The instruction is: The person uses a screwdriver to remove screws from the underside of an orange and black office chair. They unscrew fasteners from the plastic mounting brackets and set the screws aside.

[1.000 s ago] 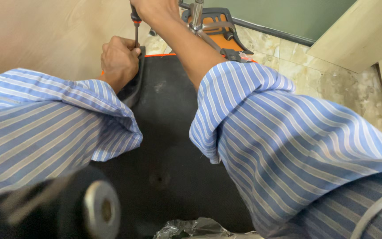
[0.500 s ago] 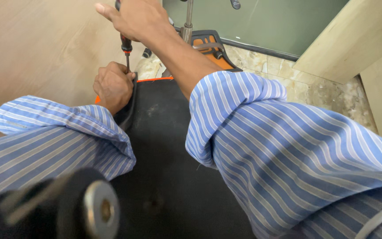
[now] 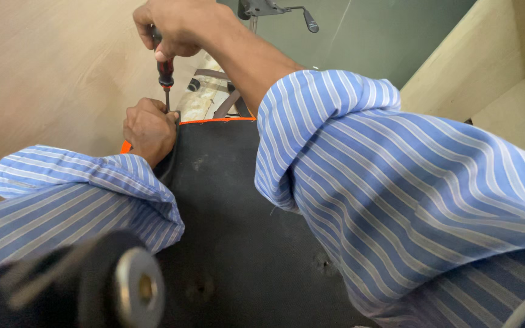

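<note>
Head view, looking down over my two striped blue sleeves [image 3: 80, 182]: at the far left a pale wooden panel [image 3: 44, 67] fills the background, and low in the corner sits a blurred black part with a round metal disc [image 3: 139, 290], close to the camera. My left hand [image 3: 148, 129] is curled shut at the upper left corner of the black seat pad [image 3: 226, 200], its fingers [image 3: 153, 110] closed tight on the pad's edge, right where the orange trim [image 3: 214, 121] runs along the top. Just above it, my right hand [image 3: 174, 24] is wrapped around the handle of a screwdriver [image 3: 165, 76], fingers closed on it; the tool stands nearly upright, red and black collar showing below my fist, its thin shaft going down to the pad's corner beside my left fingers. The tip itself is hidden by them. Behind the pad lies a strip of marbled floor [image 3: 205, 100] with dark straps across it. Further right, a metal post with a black lever [image 3: 302, 15] stands before a grey-green wall [image 3: 384, 36], and pale wooden boards [image 3: 487, 67] close the right side.
</note>
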